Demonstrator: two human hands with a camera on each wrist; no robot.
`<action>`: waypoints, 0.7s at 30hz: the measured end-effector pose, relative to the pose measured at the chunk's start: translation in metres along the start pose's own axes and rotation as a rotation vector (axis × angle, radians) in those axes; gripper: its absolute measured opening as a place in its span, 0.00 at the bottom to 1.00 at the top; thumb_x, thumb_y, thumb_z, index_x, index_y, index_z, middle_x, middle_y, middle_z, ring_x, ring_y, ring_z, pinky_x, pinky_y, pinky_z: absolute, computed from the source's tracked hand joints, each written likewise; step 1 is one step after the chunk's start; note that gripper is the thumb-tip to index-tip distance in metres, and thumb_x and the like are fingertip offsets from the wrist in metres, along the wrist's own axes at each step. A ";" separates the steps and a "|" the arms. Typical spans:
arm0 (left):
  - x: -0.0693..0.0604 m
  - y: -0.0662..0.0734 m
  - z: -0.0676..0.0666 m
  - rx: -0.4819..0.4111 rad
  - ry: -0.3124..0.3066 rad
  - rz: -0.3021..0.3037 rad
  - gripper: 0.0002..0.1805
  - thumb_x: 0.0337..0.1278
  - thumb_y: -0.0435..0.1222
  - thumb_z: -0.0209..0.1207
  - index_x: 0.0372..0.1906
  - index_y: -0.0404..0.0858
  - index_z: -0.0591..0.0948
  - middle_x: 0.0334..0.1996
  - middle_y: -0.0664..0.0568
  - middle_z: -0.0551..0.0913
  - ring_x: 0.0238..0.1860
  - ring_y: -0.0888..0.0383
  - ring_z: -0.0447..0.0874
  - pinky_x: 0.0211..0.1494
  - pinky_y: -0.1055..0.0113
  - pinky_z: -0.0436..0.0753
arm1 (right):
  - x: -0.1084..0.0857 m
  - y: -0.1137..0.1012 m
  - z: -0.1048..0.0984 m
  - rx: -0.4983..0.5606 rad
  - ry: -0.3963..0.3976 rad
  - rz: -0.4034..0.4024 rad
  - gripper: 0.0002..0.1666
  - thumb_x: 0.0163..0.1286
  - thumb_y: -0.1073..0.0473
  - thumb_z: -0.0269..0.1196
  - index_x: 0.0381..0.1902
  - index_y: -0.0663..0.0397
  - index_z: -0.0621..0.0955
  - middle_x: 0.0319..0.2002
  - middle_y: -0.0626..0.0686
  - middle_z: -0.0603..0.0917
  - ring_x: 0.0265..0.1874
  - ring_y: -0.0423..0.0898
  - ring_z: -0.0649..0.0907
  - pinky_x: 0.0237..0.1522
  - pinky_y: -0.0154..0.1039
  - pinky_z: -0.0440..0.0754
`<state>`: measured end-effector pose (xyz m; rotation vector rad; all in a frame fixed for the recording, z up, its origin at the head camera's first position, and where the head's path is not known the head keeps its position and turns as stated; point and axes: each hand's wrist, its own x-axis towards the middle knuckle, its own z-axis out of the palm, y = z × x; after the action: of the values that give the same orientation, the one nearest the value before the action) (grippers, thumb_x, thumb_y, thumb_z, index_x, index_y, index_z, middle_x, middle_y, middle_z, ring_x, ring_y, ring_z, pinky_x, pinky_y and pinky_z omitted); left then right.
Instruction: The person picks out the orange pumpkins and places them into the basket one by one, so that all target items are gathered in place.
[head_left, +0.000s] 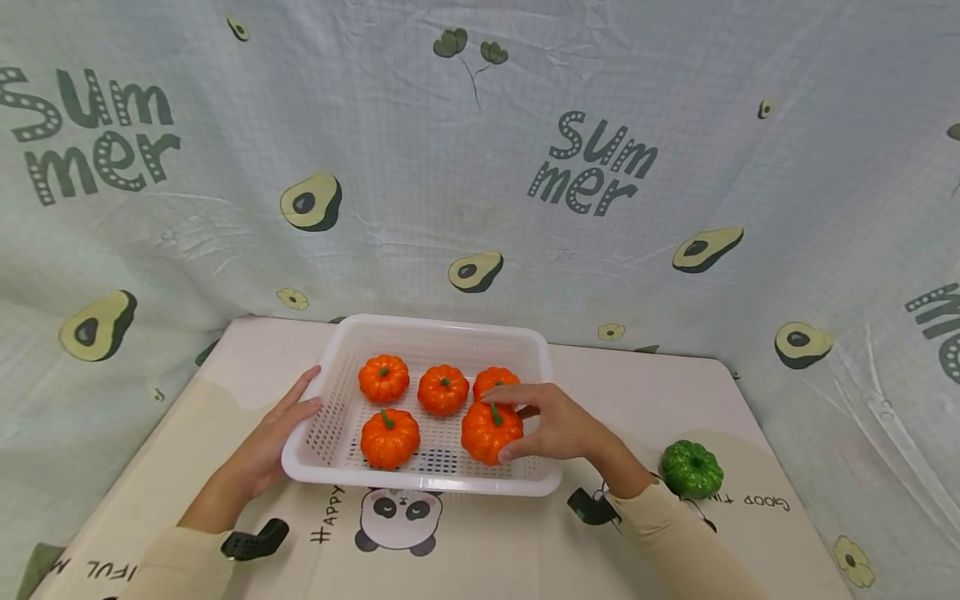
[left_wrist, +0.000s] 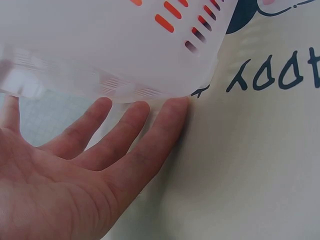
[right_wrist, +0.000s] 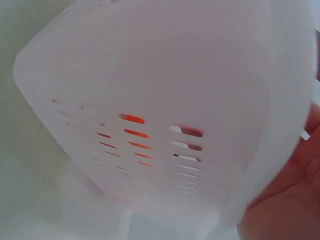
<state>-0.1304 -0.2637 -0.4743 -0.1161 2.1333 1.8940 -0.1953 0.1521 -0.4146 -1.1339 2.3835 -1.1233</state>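
Note:
A white plastic basket (head_left: 450, 481) with slotted walls holds several small orange pumpkins (head_left: 384, 379) with green stems. My right hand (head_left: 561, 423) reaches over its right rim and grips the orange pumpkin (head_left: 487, 437) at the front right, thumb in front and fingers on top. In the right wrist view, the basket wall (right_wrist: 175, 70) covers most of that hand (right_wrist: 295, 200) and the pumpkin. My left hand (head_left: 266, 442) is at the basket's left side. The left wrist view shows its fingers (left_wrist: 167, 117) extended, tips at the basket's lower edge (left_wrist: 125, 75).
A green pumpkin (head_left: 692, 469) sits on the table to the right, beyond the right forearm. The light table cover (head_left: 525, 542) has a printed panda and lettering. A hanging avocado-print cloth (head_left: 480, 208) encloses the back and sides.

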 end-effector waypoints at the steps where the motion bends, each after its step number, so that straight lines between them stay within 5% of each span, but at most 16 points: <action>1: 0.000 0.000 0.000 0.000 0.000 0.000 0.38 0.82 0.55 0.41 0.85 0.64 0.37 0.86 0.40 0.43 0.75 0.35 0.62 0.63 0.50 0.85 | 0.000 0.000 0.001 -0.004 0.000 0.001 0.40 0.56 0.54 0.81 0.67 0.52 0.82 0.67 0.53 0.83 0.61 0.53 0.82 0.59 0.39 0.84; 21: 0.002 -0.001 -0.001 -0.008 -0.008 -0.006 0.39 0.81 0.55 0.42 0.84 0.66 0.36 0.86 0.41 0.41 0.76 0.33 0.59 0.63 0.48 0.85 | 0.013 0.002 0.009 -0.101 -0.072 0.034 0.39 0.57 0.54 0.80 0.67 0.48 0.81 0.69 0.52 0.82 0.66 0.52 0.80 0.66 0.51 0.82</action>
<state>-0.1327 -0.2640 -0.4758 -0.1160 2.1179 1.8972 -0.1997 0.1385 -0.4212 -1.1403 2.4181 -0.9450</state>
